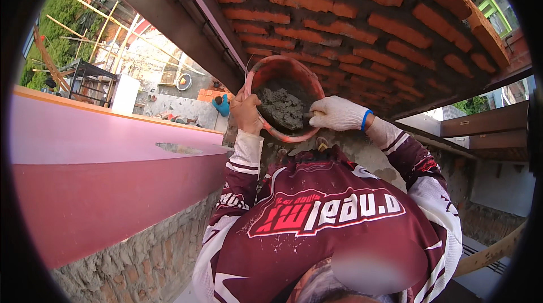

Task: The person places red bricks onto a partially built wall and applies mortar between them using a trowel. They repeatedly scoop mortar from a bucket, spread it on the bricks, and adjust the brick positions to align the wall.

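Observation:
A reddish-orange bucket (313, 79), smeared with cement, is in front of me beside the brick wall. Wet grey mortar (283, 108) lies inside it. My left hand (246, 113), bare, is closed on the bucket's left rim. In a white knit glove with a blue cuff, my right hand (339, 113) reaches over the right rim, its fingers closed. It grips what looks like a trowel (308, 115); only a short grey part shows, and the rest is hidden by the glove and the mortar.
A red brick wall (350, 37) with dark mortar joints rises ahead. On the left runs a pink and red wall (113, 173) with an orange top edge. Beyond it, far below, are bamboo poles (107, 17) and what looks like a person in blue (222, 106). Dark beams (483, 128) stand at right.

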`<state>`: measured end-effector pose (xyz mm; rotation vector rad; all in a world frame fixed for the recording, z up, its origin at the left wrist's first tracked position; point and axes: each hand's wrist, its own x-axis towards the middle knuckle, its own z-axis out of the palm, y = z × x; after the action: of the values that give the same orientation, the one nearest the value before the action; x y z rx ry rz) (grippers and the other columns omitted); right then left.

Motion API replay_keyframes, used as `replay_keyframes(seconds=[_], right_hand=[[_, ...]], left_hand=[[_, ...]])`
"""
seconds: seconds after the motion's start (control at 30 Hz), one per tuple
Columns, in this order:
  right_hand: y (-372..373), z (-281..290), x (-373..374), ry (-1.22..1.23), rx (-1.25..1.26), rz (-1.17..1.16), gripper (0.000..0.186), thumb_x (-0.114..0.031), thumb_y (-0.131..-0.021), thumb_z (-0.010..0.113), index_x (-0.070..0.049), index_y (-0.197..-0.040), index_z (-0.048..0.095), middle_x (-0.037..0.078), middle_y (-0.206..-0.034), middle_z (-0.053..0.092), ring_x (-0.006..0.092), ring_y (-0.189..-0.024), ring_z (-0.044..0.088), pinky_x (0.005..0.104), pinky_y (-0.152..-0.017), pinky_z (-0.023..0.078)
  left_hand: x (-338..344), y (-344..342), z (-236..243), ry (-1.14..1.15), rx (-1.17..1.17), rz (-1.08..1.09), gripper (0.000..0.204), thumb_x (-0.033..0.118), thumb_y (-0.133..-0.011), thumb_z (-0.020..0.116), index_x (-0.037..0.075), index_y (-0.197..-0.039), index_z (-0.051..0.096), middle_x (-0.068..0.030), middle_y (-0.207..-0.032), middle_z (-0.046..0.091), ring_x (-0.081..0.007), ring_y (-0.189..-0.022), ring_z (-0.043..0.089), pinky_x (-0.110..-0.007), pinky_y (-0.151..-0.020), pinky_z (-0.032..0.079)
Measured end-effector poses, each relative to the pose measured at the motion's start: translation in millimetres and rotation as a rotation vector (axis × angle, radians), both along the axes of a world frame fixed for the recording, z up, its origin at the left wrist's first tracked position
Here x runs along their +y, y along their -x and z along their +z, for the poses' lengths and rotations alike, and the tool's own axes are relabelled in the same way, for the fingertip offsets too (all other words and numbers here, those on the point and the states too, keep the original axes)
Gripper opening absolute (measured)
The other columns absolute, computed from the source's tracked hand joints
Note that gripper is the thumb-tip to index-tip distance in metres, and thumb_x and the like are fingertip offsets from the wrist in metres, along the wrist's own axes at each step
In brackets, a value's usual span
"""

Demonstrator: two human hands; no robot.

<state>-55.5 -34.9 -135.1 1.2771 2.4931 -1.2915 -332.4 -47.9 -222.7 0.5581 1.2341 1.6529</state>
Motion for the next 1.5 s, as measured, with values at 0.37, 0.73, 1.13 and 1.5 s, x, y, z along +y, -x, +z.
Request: replay_keyframes(seconds=[0.37,0.73,1.13,1.5], right_hand=[[-39.2,233.2,63.8,-0.102,-0.003,-0.105,0.042,-0.036,-0.099,0.063,0.003,-0.111,0.071,0.005,-0.079,0.068,0.0138,-0.065,0.065,0.0313,-0.058,0.054],[-21.0,329.1,119.6,-1.414,-0.315,-0.241,0.029,-0.029,-0.102,0.059,-0.005,-0.109,0.072,0.009,-0.083,0.073,0.0249,-0.073,0.074,0.0395,-0.064,0.060],[4.1,129.0,6.7,-0.825,-0.280,-0.029,0.029,-0.026,-0.089,0.070,-0.006,-0.109,0.066,0.019,-0.091,0.071,0.0377,-0.082,0.074,0.0481,-0.069,0.059],[30.3,19.6,-26.1,-0.716,-0.312,0.160,0.015,-0.014,-0.084,0.068,-0.002,-0.094,0.069,0.018,-0.085,0.074,0.0354,-0.077,0.076,0.0465,-0.065,0.060]], left_hand=[[-0.5,-11.4,60.2,-0.280,-0.387,-0.043,0.058,-0.010,-0.070,0.052,-0.015,-0.126,0.065,-0.0132,-0.131,0.068,-0.0157,-0.108,0.065,-0.022,-0.083,0.050],[-28.8,0.4,9.8,-0.135,-0.222,0.096,0.057,-0.012,-0.066,0.052,-0.015,-0.121,0.068,-0.0108,-0.111,0.074,-0.0150,-0.094,0.069,-0.022,-0.074,0.052],[-27.3,15.6,22.3,-0.118,0.054,0.027,0.062,-0.012,-0.069,0.051,-0.012,-0.130,0.066,-0.0097,-0.112,0.075,-0.0148,-0.089,0.072,-0.024,-0.076,0.056],[10.7,8.5,31.4,-0.147,0.229,-0.101,0.015,-0.012,-0.068,0.058,-0.007,-0.058,0.049,-0.0183,-0.133,0.071,-0.0080,-0.077,0.060,-0.025,-0.063,0.043]])
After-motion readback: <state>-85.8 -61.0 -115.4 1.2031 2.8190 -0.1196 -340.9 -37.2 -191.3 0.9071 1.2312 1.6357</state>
